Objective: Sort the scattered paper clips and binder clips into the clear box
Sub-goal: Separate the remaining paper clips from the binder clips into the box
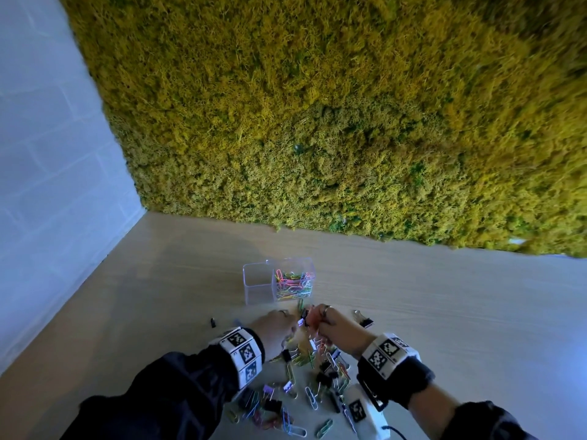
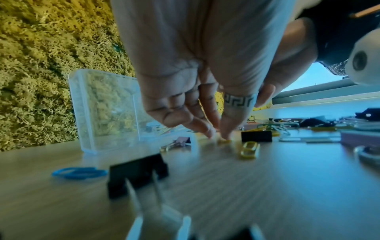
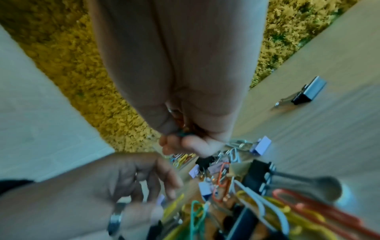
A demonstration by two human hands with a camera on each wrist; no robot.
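The clear box [image 1: 258, 285] stands on the wooden table; its right compartment holds colourful paper clips [image 1: 293, 285] and its left one looks empty. Just in front of it, my right hand [image 1: 319, 319] is curled round a few clips, a small binder clip showing at its fingers; in the right wrist view the right hand [image 3: 183, 138] is a fist with clips inside. My left hand [image 1: 281, 323] reaches down beside it. In the left wrist view the left hand [image 2: 217, 135] has straight fingers whose tips touch a yellow paper clip [image 2: 224, 141] lying near the box [image 2: 102, 110].
A pile of mixed paper clips and binder clips [image 1: 313, 376] lies between my wrists. A black binder clip [image 1: 364, 319] sits to the right, a small one [image 1: 212, 322] to the left. A moss wall [image 1: 317, 122] backs the table. A blue paper clip [image 2: 79, 173] and a black binder clip [image 2: 135, 175] lie close to my left wrist.
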